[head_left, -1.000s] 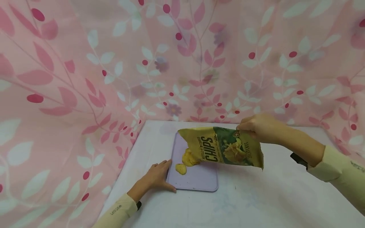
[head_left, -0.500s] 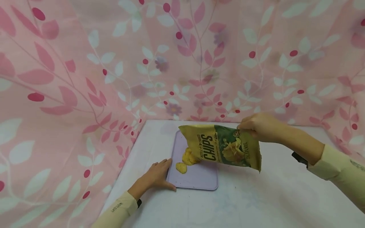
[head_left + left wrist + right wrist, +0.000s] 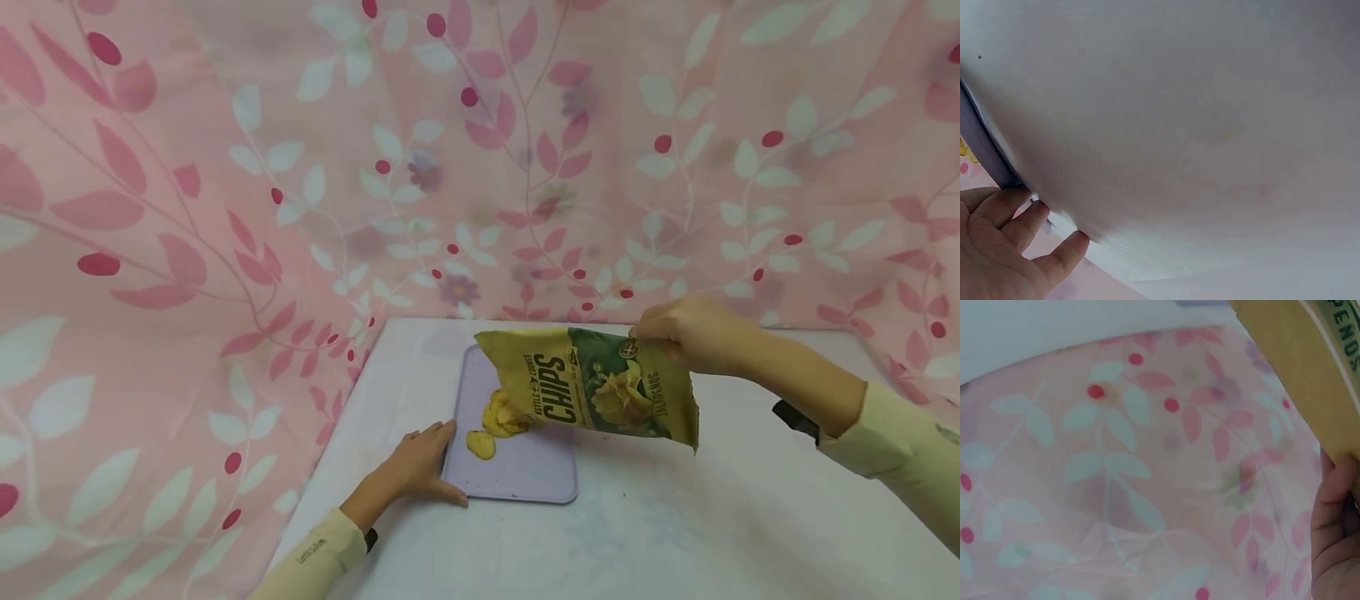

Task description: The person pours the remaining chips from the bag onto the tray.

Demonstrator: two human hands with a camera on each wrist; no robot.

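A yellow and green chip bag [image 3: 585, 383] hangs tilted over the right part of a lilac tray [image 3: 517, 483], its left end lower over the tray. My right hand [image 3: 686, 333] pinches the bag's upper edge near its right end; the right wrist view shows curled fingers [image 3: 1335, 494] at the bag's border. Yellow potato chips [image 3: 501, 417] lie in a small pile by the bag's left end, with a single chip [image 3: 481, 444] beside them. My left hand [image 3: 420, 462] rests at the tray's left edge, fingers spread and thumb along the near corner.
The tray lies on a white-covered table [image 3: 675, 533]. A pink leaf-patterned curtain [image 3: 525, 167] rises behind the table and along its left side. Tiny dark crumbs dot the tray and the cloth.
The bag and right hand stay nearly in place, with the bag's tilt shifting slightly. The left hand keeps its place at the tray, and the chips look the same.
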